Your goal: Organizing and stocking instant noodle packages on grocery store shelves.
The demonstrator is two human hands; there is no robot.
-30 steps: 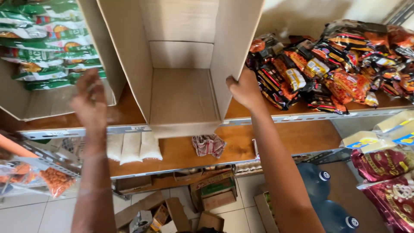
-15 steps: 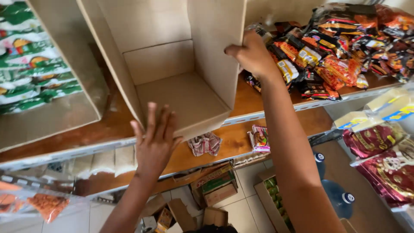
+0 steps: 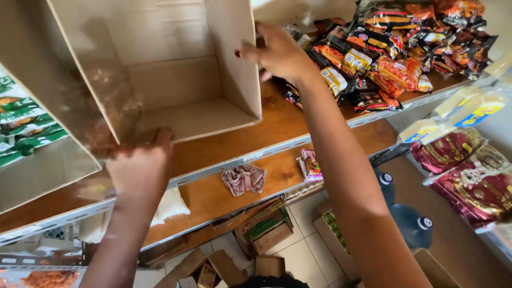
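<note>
Soft, even daylight fills the scene, brightest on the pale wall at upper right, with only faint shadows under the shelf edges. The left hand and the near flap of the cardboard box smear with motion blur (the flap looks almost see-through). Straight shelf lines bow toward the frame edges.

The open brown cardboard box stands empty inside, free to enter. Right of it, heaped red and black snack packets block the wooden shelf. Its left looks crowded by green packets, though blurred.
</note>
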